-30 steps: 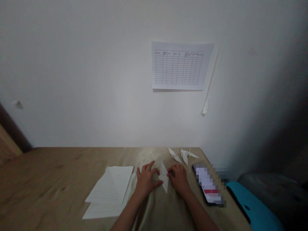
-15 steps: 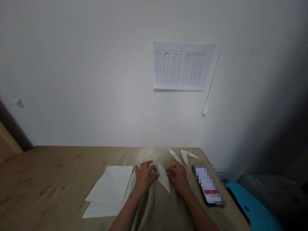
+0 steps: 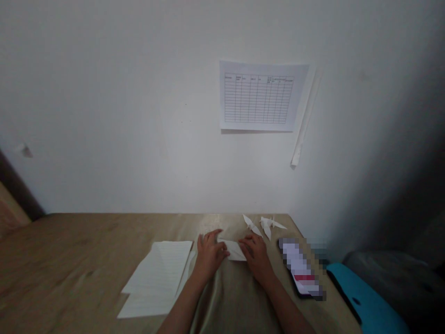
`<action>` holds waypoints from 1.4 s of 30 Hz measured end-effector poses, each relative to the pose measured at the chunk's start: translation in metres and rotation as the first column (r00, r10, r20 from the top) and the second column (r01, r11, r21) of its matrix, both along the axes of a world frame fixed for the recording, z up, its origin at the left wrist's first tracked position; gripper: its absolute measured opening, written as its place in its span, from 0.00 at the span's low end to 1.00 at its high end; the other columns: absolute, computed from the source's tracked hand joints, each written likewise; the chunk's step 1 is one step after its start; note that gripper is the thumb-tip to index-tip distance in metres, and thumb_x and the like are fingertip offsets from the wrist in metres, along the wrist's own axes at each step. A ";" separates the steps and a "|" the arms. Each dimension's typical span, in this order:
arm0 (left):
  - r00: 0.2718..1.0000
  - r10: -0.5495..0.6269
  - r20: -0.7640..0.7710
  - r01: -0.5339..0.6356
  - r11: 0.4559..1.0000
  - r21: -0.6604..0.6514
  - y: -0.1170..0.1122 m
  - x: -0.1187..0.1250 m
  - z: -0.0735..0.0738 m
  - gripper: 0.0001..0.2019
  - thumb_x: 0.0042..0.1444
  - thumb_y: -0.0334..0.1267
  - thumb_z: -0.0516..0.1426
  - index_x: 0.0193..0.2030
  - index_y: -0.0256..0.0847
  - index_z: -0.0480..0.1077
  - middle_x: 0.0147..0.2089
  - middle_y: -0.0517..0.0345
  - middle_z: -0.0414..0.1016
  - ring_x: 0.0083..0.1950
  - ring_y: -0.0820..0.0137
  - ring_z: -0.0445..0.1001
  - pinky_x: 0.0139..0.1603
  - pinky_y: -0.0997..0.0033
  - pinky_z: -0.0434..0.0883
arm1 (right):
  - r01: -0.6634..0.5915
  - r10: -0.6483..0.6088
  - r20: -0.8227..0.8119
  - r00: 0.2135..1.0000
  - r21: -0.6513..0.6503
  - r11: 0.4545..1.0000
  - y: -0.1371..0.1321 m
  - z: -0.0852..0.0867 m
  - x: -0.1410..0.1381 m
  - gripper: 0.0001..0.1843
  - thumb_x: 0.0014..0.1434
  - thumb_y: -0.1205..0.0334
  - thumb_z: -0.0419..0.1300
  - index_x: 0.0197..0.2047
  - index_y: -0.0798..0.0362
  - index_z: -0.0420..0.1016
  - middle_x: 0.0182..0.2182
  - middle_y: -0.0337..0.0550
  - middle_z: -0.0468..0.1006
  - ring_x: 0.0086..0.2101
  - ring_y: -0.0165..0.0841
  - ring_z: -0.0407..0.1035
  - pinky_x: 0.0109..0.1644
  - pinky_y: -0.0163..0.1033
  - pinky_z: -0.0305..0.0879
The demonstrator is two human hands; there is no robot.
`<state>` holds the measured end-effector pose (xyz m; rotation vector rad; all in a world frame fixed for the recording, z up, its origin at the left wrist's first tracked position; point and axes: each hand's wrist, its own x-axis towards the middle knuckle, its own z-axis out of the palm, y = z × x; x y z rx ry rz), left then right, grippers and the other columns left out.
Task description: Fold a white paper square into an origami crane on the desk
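Observation:
A small piece of folded white paper (image 3: 235,251) lies between my two hands near the middle of the table. My left hand (image 3: 210,251) pinches its left side, thumb and forefinger close together at the edge. On the opposite side, my right hand (image 3: 256,253) has its bent fingertips on the paper's right edge. Beyond the right hand rest several folded paper birds, among them one long pointed bird (image 3: 251,224) and a bird with spread wings (image 3: 267,226).
Left of my arms lies a stack of lined paper sheets (image 3: 158,269). A phone (image 3: 301,269), its screen lit and blurred, sits to the right on the brown tablecloth (image 3: 79,264). A blue chair (image 3: 365,292) stands past the table's right edge. A printed table sheet (image 3: 259,97) hangs on the wall.
The folded paper has gone from a tall, pointed diamond to a wider, lower four-sided shape. My right fingers have shifted slightly left, onto its edge.

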<state>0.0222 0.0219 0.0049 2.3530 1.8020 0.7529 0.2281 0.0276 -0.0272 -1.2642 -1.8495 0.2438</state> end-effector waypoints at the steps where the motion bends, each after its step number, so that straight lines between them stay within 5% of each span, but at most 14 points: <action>1: 1.000 -0.011 0.016 0.011 1.000 0.005 -0.001 0.000 0.000 0.03 0.52 0.36 0.68 0.35 0.47 0.80 0.68 0.53 0.68 0.69 0.50 0.61 0.71 0.30 0.46 | -0.030 0.031 -0.034 0.999 0.022 0.999 -0.001 0.003 0.001 0.14 0.69 0.56 0.54 0.49 0.43 0.80 0.48 0.46 0.77 0.52 0.41 0.66 0.61 0.50 0.61; 8: 0.994 -0.048 0.100 0.051 0.998 -0.026 0.000 0.002 -0.003 0.06 0.50 0.43 0.70 0.29 0.47 0.80 0.67 0.56 0.69 0.69 0.48 0.60 0.71 0.32 0.48 | -0.147 0.148 0.108 0.983 -0.025 0.989 -0.007 0.012 -0.003 0.13 0.59 0.59 0.67 0.48 0.41 0.81 0.51 0.40 0.80 0.55 0.43 0.65 0.65 0.53 0.52; 17: 0.989 0.063 0.131 -0.060 0.998 -0.027 0.000 -0.001 0.000 0.03 0.49 0.38 0.70 0.32 0.46 0.82 0.68 0.53 0.68 0.68 0.51 0.62 0.69 0.48 0.59 | -0.037 0.095 0.226 0.970 -0.250 0.967 -0.007 0.016 -0.010 0.07 0.63 0.58 0.62 0.41 0.41 0.82 0.47 0.36 0.82 0.54 0.38 0.67 0.69 0.54 0.41; 29: 0.981 0.112 0.157 -0.104 0.993 -0.058 0.006 -0.003 -0.011 0.03 0.49 0.33 0.69 0.29 0.43 0.81 0.66 0.53 0.70 0.66 0.53 0.64 0.67 0.52 0.63 | -0.037 0.077 0.149 0.986 -0.256 0.966 -0.003 0.013 -0.008 0.07 0.62 0.65 0.60 0.37 0.46 0.79 0.45 0.39 0.83 0.54 0.39 0.68 0.72 0.59 0.27; 42: 0.987 0.106 0.119 -0.094 0.990 -0.101 0.006 0.002 -0.016 0.03 0.50 0.33 0.68 0.29 0.41 0.79 0.65 0.50 0.70 0.66 0.54 0.64 0.66 0.54 0.63 | 0.066 0.015 0.342 0.940 -0.224 0.972 -0.008 0.016 -0.016 0.05 0.64 0.55 0.61 0.41 0.44 0.76 0.48 0.38 0.78 0.54 0.41 0.66 0.70 0.64 0.33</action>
